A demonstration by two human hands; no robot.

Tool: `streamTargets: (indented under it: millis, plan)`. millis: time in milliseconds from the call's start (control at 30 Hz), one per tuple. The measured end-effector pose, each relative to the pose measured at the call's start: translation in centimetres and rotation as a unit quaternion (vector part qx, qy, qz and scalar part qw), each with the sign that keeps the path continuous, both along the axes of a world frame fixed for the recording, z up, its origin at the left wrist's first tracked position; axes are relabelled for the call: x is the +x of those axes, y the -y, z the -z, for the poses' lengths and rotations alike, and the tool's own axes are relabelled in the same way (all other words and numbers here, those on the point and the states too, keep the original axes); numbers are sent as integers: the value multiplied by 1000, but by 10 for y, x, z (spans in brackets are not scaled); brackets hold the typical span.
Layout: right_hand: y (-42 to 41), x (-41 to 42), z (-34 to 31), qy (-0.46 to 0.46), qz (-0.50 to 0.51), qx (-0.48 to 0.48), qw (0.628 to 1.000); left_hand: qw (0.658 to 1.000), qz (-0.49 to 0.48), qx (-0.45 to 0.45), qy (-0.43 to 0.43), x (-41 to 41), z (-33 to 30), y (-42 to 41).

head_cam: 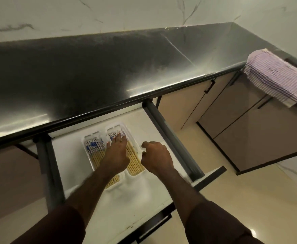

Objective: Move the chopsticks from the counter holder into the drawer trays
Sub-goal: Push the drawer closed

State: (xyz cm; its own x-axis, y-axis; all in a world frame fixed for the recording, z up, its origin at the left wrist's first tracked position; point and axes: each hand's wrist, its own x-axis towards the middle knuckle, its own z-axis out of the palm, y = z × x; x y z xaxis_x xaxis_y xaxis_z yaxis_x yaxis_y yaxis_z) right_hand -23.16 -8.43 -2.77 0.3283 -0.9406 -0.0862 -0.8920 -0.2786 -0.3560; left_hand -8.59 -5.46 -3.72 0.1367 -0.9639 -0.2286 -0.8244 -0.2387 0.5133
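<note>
Two trays: the left tray (89, 155) and the right tray (126, 127) lie side by side on the white floor of the open drawer (144, 194), just under the worktop (91, 71) edge.
Chopsticks: both bundles (133, 161) lie flat in the trays, lengthwise, pale wooden shafts toward the person, blue-and-white patterned tops toward the worktop.
Progress: it looks close to finished; no holder and no loose sticks show on the worktop, though its far left is out of view.
What is left: by my judgement only evening out the bundle and shutting the drawer.
Left hand: the left hand (117, 153) is spread flat, fingers resting on the patterned tops in the right tray, gripping nothing.
Right hand: the right hand (155, 156) is loosely curled beside the right tray's outer rim; whether it pinches the rim I cannot tell.
Elsewhere: a striped cloth (276, 76) hangs over the worktop's right end.
</note>
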Motion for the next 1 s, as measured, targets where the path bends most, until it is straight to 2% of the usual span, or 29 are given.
streamTargets:
  millis: [267,533,767,1000]
  plan:
    - [-70,-50,-28,53,-114,-86,988,988,-120,-98,9,-47,-32,-112]
    - [-158,-113,-34,117,-178,-142,967,967,-204,-149,19,-115,-19,-233]
    - [-202,-124,20,126,-218,-125,960,977,-136,-134,96,-145,36,-309]
    - [-210,-122,98,17,-202,-22,979,973,-114,-131,152,-144,93,-326]
